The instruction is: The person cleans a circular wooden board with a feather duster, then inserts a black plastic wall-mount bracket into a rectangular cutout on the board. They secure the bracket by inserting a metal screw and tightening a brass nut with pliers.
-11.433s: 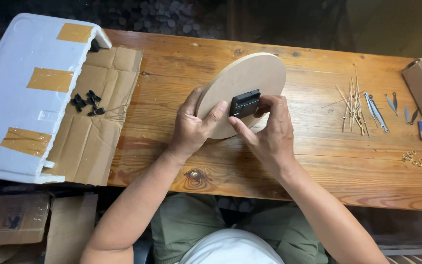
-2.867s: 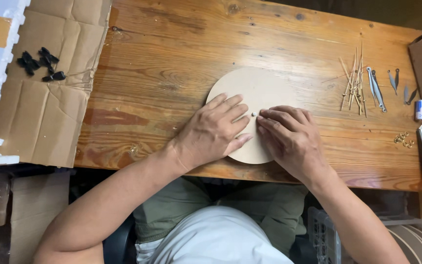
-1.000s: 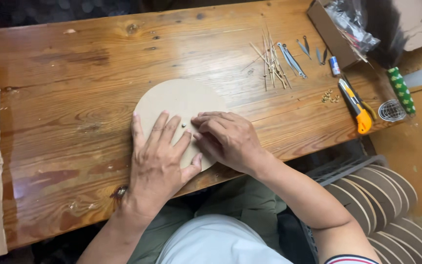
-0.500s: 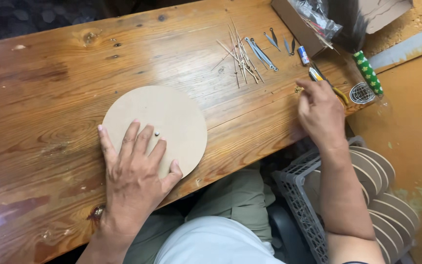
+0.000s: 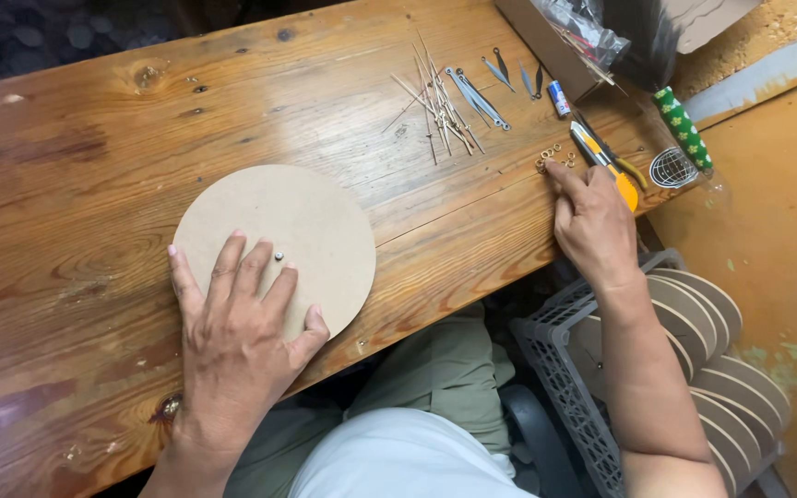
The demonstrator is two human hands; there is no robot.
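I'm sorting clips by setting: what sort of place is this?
Probably a small craft workshop: a worn wooden bench, a round board, thin metal pieces and a crate of discs.

yellow utility knife (image 5: 607, 164), green patterned roll (image 5: 683, 128), cardboard box (image 5: 546, 37), grey crate (image 5: 572, 369) of wooden discs (image 5: 712, 341).

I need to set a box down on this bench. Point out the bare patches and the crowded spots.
Bare wood lies on the table left of and behind the round board that the left hand presses. Crowded: the far right, where thin sticks, small rings, a utility knife and the right hand gather.
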